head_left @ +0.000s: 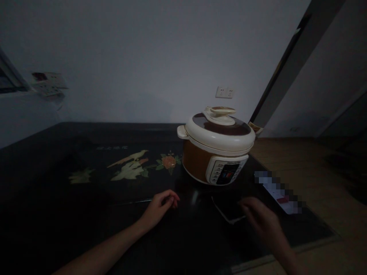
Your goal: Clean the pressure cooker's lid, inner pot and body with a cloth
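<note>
My left hand (160, 208) rests on the dark table (86, 214) with its fingers loosely curled and nothing in it. My right hand (262, 221) hovers low over a dark flat phone-like object (228, 210) lying on the table, fingers bent downward and blurred. Behind both hands stands a cream and brown electric pressure cooker (218, 147) with its lid on and its control panel facing me.
The table top carries a painted bird and flower design (134, 166). A white card or booklet (282, 194) lies at the table's right edge. Wooden floor (315, 172) is to the right. A wall socket (225, 92) sits on the white wall behind the cooker.
</note>
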Demonstrator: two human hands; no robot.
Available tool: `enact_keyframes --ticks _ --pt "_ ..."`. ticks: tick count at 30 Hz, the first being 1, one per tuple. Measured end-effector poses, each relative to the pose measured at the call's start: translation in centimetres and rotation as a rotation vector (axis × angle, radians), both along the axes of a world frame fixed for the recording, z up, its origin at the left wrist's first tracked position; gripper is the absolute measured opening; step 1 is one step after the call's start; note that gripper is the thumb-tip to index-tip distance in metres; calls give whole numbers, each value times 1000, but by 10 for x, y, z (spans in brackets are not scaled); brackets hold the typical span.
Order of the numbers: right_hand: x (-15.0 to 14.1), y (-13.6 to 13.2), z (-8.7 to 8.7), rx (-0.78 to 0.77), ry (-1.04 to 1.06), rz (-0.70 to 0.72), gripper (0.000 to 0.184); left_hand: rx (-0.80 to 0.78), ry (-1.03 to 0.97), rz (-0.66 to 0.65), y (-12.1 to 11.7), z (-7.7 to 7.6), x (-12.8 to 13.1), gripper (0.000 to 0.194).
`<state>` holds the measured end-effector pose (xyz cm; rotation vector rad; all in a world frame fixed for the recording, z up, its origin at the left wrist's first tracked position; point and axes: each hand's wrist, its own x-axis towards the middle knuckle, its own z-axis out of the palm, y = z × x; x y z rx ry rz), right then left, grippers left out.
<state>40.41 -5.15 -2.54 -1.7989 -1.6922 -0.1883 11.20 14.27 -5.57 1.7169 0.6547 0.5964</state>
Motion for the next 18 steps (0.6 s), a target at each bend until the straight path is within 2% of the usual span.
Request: enact_keyframes --ticks 2,3,5,7,10,13,18 --pt "-57 34 12 -240 -33 394 22 3 -2 1 -1 2 0 28" --pt "-82 51 16 -298 -94 524 20 5 -4 4 -2 2 0 28" --pt "-122 82 15 -319 -280 772 15 11 -6 14 -2 3 0 28" --pt "-147 108 5 -256 -439 939 18 19 -2 35 -2 3 -1 27" --pt "-162 131 -19 -164 -529 1033 19 32 10 79 -2 2 0 25" --pt "-162 137 -37 -89 -516 1008 19 49 12 93 -2 1 1 26" --pt "-157 135 -42 -57 -471 982 19 106 -5 68 -4 3 3 26"
